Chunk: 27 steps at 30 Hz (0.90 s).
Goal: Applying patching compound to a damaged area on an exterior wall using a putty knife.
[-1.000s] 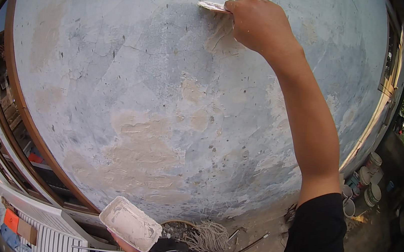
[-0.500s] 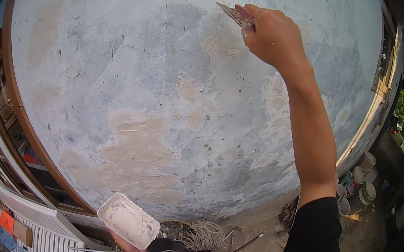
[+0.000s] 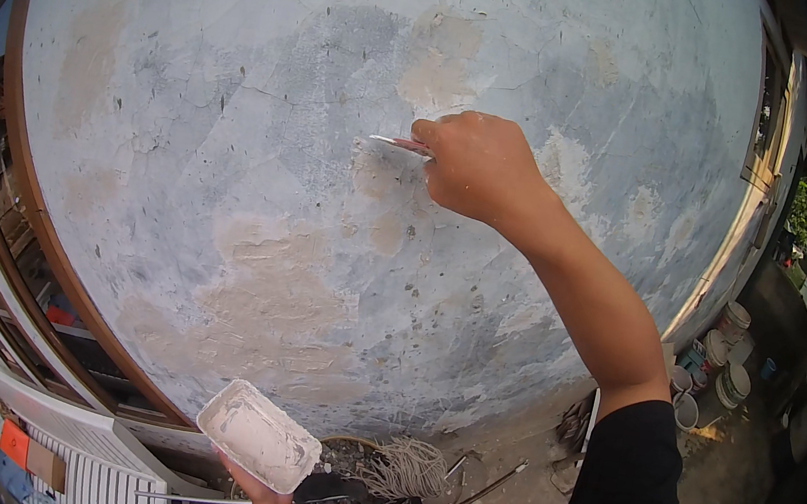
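Observation:
In front of me stands a worn blue-grey wall with cracks, chips and several beige patches of filler. My right hand is closed round a putty knife, most of its handle hidden in the fist. The blade points left, seen almost edge-on, with pale paste along its edge, close to a small beige patch; whether it touches the wall I cannot tell. Low down, my left hand holds a white rectangular tub from beneath. Pale filler coats the inside of the tub.
A brown window frame borders the wall on the left. Below it lies a white slatted panel. A bundle of pale rope and a bin of rubble sit at the wall's foot. Several buckets stand at the right.
My right hand has come down the wall with the putty knife, from the upper patch to a lower one. That upper patch now shows smoother. The left hand and tub have barely moved.

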### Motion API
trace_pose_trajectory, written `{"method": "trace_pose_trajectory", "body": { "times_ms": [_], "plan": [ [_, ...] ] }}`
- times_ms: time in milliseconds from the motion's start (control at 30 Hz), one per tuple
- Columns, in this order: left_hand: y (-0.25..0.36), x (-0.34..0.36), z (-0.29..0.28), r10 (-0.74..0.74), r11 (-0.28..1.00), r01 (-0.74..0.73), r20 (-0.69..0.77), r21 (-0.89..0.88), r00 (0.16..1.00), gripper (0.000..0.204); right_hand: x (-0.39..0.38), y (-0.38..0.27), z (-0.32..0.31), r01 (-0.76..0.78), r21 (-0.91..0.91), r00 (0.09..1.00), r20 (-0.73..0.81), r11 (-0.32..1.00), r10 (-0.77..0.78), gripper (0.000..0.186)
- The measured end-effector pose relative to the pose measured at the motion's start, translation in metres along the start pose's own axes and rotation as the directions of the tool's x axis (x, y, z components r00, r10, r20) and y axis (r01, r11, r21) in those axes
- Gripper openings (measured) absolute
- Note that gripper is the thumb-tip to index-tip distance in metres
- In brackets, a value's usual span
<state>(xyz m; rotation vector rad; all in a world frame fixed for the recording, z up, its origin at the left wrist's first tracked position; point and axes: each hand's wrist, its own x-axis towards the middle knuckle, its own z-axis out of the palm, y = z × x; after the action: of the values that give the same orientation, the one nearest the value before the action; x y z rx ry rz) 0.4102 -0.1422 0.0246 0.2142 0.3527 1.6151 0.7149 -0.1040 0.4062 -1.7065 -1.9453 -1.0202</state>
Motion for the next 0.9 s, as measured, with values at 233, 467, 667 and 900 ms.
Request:
{"method": "trace_pose_trajectory", "body": {
  "times_ms": [233,467,667,900],
  "plan": [
    [0.002,-0.005,-0.002,0.025,0.999,-0.025,-0.005,-0.04,1.0,0.068,0.046,0.034,-0.033,0.063,0.424,0.88,-0.45,0.904,0.15,0.031],
    [0.019,-0.01,-0.007,0.1,0.993,-0.1,0.009,-0.066,0.995,0.07,0.1,0.035,-0.032,0.277,0.454,0.619,-0.759,0.847,0.204,0.021],
    [0.025,-0.012,-0.011,0.13,0.991,-0.131,-0.027,-0.037,0.991,0.071,0.117,0.024,0.01,0.217,-0.118,0.491,-0.845,0.969,-0.212,0.016],
    [0.023,-0.005,-0.017,0.116,0.993,-0.116,-0.052,-0.015,0.992,0.073,0.1,-0.012,0.048,0.267,-0.121,0.601,-0.754,0.956,-0.263,0.016]
  ]
}}
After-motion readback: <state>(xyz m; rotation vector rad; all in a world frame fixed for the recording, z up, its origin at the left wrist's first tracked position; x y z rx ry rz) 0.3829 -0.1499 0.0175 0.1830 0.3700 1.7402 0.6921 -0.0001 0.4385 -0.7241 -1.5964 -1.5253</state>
